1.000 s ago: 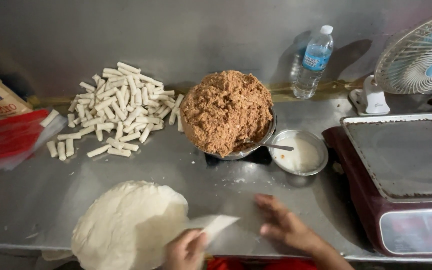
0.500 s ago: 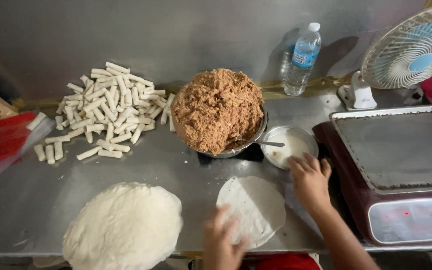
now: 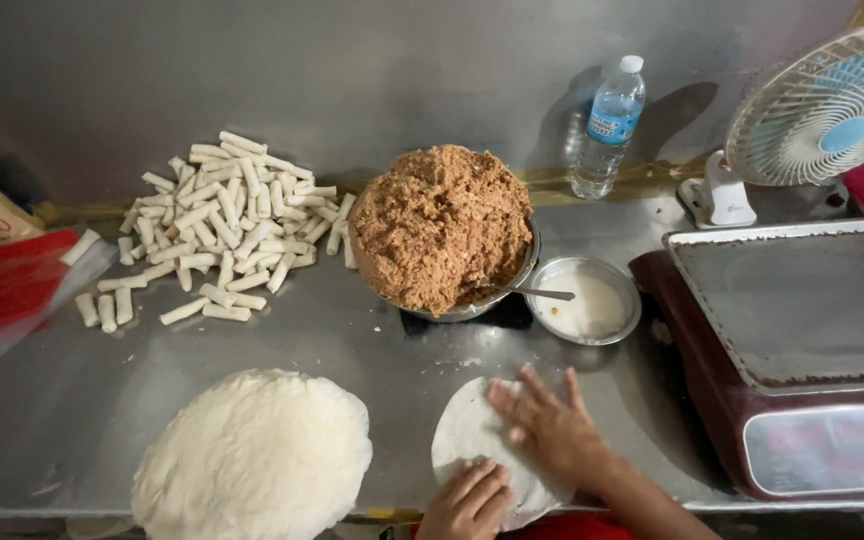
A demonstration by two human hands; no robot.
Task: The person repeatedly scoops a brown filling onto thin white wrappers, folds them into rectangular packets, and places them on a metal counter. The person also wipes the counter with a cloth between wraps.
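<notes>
A single round white wrapper (image 3: 467, 435) lies flat on the steel counter (image 3: 372, 370) near its front edge. My right hand (image 3: 550, 430) rests palm down on it with fingers spread. My left hand (image 3: 467, 500) touches the wrapper's near edge from below. To the left sits a thick stack of white wrappers (image 3: 254, 458). Behind the hands stands a metal bowl heaped with brown minced filling (image 3: 442, 228). A small metal bowl of white paste (image 3: 586, 300) with a spoon in it stands beside that.
A pile of several finished white rolls (image 3: 222, 225) lies at the back left. A water bottle (image 3: 607, 125) and a small fan (image 3: 822, 110) stand at the back right. A dark red scale with a steel tray (image 3: 802, 300) fills the right side. Red packaging (image 3: 2, 285) lies at the left edge.
A folded wrapper taken from the stack has been spread flat on the counter. My right hand went up toward the paste bowl and has come back down onto the wrapper.
</notes>
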